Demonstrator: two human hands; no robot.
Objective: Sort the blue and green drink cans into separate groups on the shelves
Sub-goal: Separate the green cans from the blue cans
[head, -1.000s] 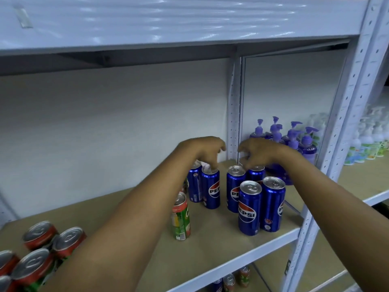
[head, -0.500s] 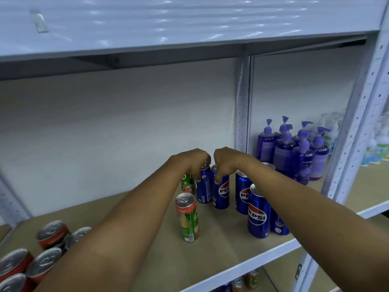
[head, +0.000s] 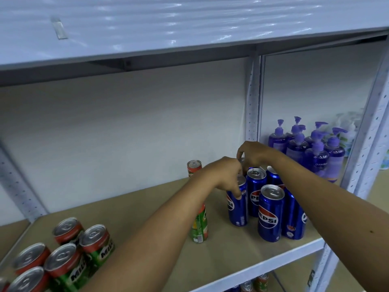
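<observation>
Several blue Pepsi cans stand grouped at the right end of the shelf board (head: 130, 209); the nearest blue can (head: 270, 213) is at the front. My left hand (head: 226, 178) grips the top of the left blue can (head: 237, 211) from above. Further back, my right hand (head: 253, 153) has its fingers curled round the top of a rear can (head: 242, 160), most of which is hidden. A slim green can (head: 200, 227) stands left of the blue group, partly behind my left forearm. Another green can (head: 194, 168) is at the back by the wall.
Several short green Milo cans (head: 94, 247) crowd the shelf's front left corner. Purple pump bottles (head: 305, 150) fill the neighbouring bay beyond the metal upright (head: 252, 102). A shelf sits close overhead. More cans (head: 261, 283) show on the shelf below.
My left hand has shifted forward with a blue can in its grip. My right hand let go of its can and reached to the back. The rear green can now shows.
</observation>
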